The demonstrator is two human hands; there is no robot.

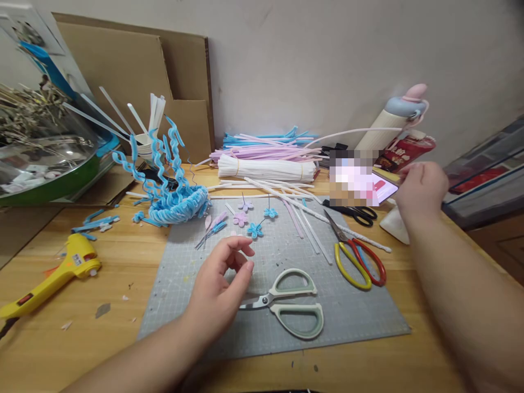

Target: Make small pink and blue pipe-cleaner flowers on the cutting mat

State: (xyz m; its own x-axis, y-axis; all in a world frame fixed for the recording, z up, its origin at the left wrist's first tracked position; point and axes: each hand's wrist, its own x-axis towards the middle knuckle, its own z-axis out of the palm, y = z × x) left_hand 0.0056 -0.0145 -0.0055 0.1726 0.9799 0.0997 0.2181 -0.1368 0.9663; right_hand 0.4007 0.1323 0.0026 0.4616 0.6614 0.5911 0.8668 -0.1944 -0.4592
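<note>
My left hand (pixel 221 278) hovers over the grey cutting mat (pixel 352 322), fingers loosely curled, with a gap between thumb and fingertips and nothing in it. Below it lie scissors with pale green handles (pixel 297 300), their blades partly hidden by the hand. Small pipe-cleaner flowers, blue (pixel 255 230) and pink (pixel 240 219), lie just beyond. At the right, my right hand (pixel 423 188) is closed beside a lit phone (pixel 385 190); what its fingers hold, if anything, is hidden. A white object (pixel 396 225) sits under that hand.
A blue fuzzy basket shape (pixel 176 204) with wavy stems stands at the mat's back left. The yellow glue gun (pixel 73 265) lies left. Bundled white pipe cleaners (pixel 266 167) line the wall. Red-and-yellow-handled scissors (pixel 360 262) and black scissors (pixel 352 212) lie right, before a bottle (pixel 385 123).
</note>
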